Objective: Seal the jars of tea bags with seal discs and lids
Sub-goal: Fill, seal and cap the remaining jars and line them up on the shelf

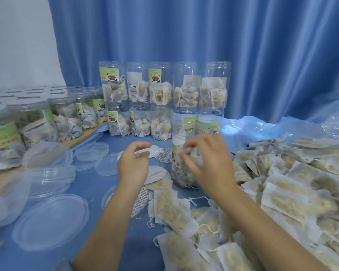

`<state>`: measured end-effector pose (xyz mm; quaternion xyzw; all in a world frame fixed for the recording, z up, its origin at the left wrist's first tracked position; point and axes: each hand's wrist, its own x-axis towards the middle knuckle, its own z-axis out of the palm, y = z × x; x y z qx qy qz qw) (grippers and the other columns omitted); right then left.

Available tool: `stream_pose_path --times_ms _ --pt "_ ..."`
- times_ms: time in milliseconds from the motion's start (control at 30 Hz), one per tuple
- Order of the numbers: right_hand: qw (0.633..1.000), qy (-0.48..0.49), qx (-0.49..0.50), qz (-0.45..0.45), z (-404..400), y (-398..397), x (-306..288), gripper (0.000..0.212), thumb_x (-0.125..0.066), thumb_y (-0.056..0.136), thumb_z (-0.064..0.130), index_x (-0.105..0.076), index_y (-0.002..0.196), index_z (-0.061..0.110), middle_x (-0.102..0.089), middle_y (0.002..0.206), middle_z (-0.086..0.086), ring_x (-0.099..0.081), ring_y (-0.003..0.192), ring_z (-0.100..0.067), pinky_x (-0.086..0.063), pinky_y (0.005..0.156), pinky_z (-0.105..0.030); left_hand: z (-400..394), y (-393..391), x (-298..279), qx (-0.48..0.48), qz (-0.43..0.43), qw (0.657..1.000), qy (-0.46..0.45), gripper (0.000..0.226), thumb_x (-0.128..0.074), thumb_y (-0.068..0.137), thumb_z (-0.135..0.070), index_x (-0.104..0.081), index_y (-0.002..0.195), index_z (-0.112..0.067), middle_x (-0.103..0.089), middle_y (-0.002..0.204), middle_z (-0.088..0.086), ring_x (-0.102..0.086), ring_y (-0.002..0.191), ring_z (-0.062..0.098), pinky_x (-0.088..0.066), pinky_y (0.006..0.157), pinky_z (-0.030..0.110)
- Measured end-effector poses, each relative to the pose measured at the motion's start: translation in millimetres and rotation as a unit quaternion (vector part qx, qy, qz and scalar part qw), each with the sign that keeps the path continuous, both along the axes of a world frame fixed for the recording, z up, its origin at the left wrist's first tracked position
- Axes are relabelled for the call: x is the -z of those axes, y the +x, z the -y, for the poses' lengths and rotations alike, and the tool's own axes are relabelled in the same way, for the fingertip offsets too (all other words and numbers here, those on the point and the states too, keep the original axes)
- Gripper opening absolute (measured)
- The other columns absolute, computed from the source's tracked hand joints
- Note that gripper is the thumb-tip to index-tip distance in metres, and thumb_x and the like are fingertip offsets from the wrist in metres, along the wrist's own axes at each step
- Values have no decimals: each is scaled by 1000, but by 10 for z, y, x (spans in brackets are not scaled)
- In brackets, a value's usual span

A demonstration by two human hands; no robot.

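Note:
A clear jar of tea bags (186, 124) with a green label stands upright on the blue table, open at the top. My right hand (207, 163) is in front of its middle, fingers curled around its side, blurred by motion. My left hand (132, 162) hovers just left of the jar and pinches a white seal disc (145, 151) between thumb and fingers. More seal discs lie flat nearby: a printed one (162, 155), white ones (158, 174) and another printed one (140, 200) under my left forearm.
Clear plastic lids (51, 222) lie scattered at the left, some stacked (53, 175). Lidded jars (67, 118) line the left edge. Two tiers of open filled jars (160, 87) stand behind. A large heap of loose tea bags (292, 184) covers the right side.

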<state>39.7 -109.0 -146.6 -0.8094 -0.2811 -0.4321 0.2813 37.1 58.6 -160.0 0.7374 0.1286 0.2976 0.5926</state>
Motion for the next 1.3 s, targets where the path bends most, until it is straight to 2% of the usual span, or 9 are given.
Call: stream_pose_path --times_ms 100,200,467,667,900,1000,1067,1200,1300 --pt "958 -179 -72 -213 -266 -66 89 13 -60 89 16 -69 99 14 -62 101 -3 -60 91 -21 -48 81 -35 -120 -7 -12 -12 -24 1000 -9 32 -55 85 1 -63 77 -29 -65 98 -5 -60 92 15 -51 88 43" --pt "919 -296 -26 -260 -454 27 194 18 -55 87 12 -71 92 18 -65 99 -2 -59 91 -21 -50 82 -36 -264 -16 -14 3 -72 997 21 32 -50 84 0 -62 76 -28 -64 91 -7 -57 78 10 -53 82 40" --pt "897 -286 3 -338 -718 167 244 35 -58 90 25 -56 124 19 -63 115 -10 -58 107 -28 -49 85 -34 -586 -31 55 -8 -151 987 48 24 -48 82 -4 -63 84 -22 -56 75 -2 -47 58 15 -38 55 28" --pt "949 -220 -13 -226 -575 131 -79 34 -58 88 17 -60 119 30 -67 100 -3 -62 93 -22 -51 79 -34 -608 -11 61 -28 -187 979 69 18 -48 85 -5 -57 74 -16 -50 68 -5 -48 72 20 -35 59 27" --pt "984 177 -11 0 -280 212 -534 9 -62 87 7 -63 95 12 -61 86 4 -61 79 -16 -50 77 -23 -612 -39 64 15 -305 943 130 16 -50 83 -6 -49 66 -7 -43 63 6 -41 58 20 -26 49 27" --pt "982 57 72 -166 -129 335 -548 20 -52 94 29 -65 92 13 -65 86 0 -58 86 -20 -45 78 -33 -639 -86 59 33 -341 929 139 32 -56 78 -4 -59 108 5 -57 73 9 -53 64 21 -29 48 26" --pt "968 -64 85 -229 -99 314 -453 44 -40 99 38 -58 69 11 -57 71 -4 -53 81 -27 -42 80 -36 -634 -142 31 68 -371 910 174 32 -65 73 -6 -61 102 5 -58 80 11 -56 74 24 -38 58 25" --pt "999 -25 43 16 -221 149 -232 15 -61 90 12 -72 91 2 -67 94 -15 -59 93 -35 -42 91 -37 -613 -163 50 57 -393 882 252 22 -61 79 -5 -59 98 6 -64 95 19 -61 91 30 -47 74 35" --pt "993 -75 -39 82 -375 50 -138 11 -70 80 5 -73 91 3 -69 88 -11 -64 79 -30 -52 73 -39 -654 -171 12 37 -292 945 144 16 -62 83 -8 -68 95 1 -65 81 14 -60 76 27 -44 63 30"
